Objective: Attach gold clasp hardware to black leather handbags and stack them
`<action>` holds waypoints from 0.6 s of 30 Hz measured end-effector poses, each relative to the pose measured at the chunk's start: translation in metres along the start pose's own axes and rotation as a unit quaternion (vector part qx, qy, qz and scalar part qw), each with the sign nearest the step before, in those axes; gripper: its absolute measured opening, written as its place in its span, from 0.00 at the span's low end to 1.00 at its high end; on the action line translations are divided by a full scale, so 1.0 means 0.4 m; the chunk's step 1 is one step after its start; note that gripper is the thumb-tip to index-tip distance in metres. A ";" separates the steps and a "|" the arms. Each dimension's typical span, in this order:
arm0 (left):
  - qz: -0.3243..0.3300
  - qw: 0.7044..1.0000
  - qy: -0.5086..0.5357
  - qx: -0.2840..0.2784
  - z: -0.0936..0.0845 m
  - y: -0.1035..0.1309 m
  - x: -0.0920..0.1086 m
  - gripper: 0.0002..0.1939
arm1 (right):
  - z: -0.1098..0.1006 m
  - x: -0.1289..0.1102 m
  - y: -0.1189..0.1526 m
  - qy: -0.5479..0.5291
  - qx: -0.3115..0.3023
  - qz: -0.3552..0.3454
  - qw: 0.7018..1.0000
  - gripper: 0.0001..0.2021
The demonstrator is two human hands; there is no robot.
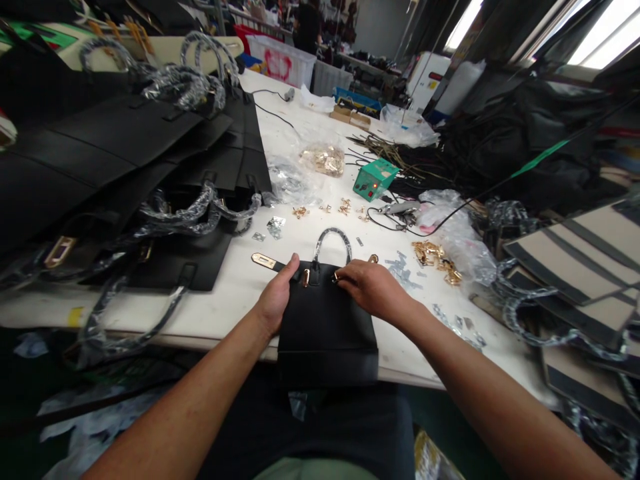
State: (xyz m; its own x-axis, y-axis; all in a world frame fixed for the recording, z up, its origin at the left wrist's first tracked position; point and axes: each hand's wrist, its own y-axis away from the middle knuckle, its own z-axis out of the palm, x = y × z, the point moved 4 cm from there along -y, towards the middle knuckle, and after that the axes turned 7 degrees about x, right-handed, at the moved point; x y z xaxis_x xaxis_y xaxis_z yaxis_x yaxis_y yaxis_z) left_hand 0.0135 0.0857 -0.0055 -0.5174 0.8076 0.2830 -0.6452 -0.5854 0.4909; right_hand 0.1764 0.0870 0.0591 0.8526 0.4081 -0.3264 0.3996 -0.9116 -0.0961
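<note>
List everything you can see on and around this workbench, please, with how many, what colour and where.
small handbag: one, black, at the near table edge under both hands
gold strap clasp: one, on the strap by the left thumb
large bags: a stack, black, wrapped handles, left of the table
striped bags: several, beige and black, right
gold fittings: loose piles, mid-table and right
bagged fittings: one clear bag, gold, far centre
green box: one, red light, centre
table: one, white
left hand: on the handbag's top left edge
right hand: fingertips at the handbag's top edge
</note>
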 end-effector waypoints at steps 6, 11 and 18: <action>-0.010 1.000 -0.002 -0.004 -0.004 0.000 -0.002 0.30 | 0.008 0.010 0.001 -0.008 0.010 -0.026 1.000 0.07; -0.005 1.000 0.000 -0.012 -0.009 -0.003 0.000 0.30 | 0.025 0.005 0.016 0.046 0.015 -0.029 0.998 0.09; 0.008 1.000 -0.007 0.009 -0.007 -0.003 0.001 0.29 | 0.024 -0.013 0.020 0.107 -0.001 -0.008 0.994 0.10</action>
State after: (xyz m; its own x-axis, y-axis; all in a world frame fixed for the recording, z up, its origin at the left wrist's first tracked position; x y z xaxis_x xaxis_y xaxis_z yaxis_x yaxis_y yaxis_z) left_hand 0.0126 0.0866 -0.0086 -0.5194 0.7996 0.3014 -0.6275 -0.5963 0.5007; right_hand 0.1720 0.0773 0.0512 0.8980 0.4242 -0.1171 0.4146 -0.9047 -0.0975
